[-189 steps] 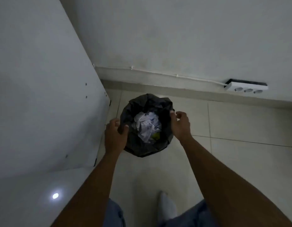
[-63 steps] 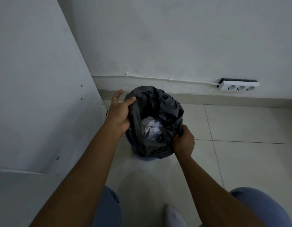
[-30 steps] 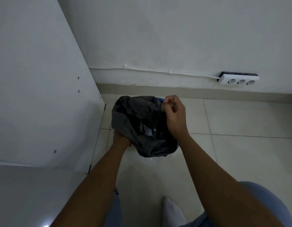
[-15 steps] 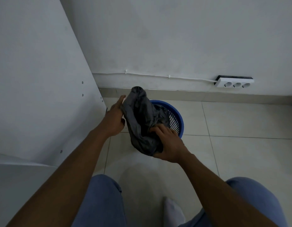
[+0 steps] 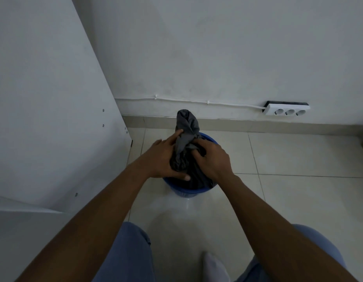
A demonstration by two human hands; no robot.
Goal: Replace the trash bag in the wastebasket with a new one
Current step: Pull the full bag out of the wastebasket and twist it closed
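Observation:
A black trash bag (image 5: 186, 127) sits in a round blue wastebasket (image 5: 188, 192) on the tiled floor. Its mouth is gathered into a twisted neck that stands up above the rim. My left hand (image 5: 166, 159) wraps the bag's left side, fingers pressed against the neck. From the right, my right hand (image 5: 212, 158) clutches the bunched plastic just below the twist. The paper waste inside is hidden by the closed plastic.
A white cabinet panel (image 5: 54, 119) stands close on the left. The white wall carries a cable (image 5: 196, 101) leading to a triple socket strip (image 5: 288, 109) at the right. My knees in jeans and a white sock (image 5: 215, 267) are at the bottom.
The bag's open mouth has been pulled off the rim and gathered shut into a twisted neck. Both hands have come together at the neck, and the blue rim now shows.

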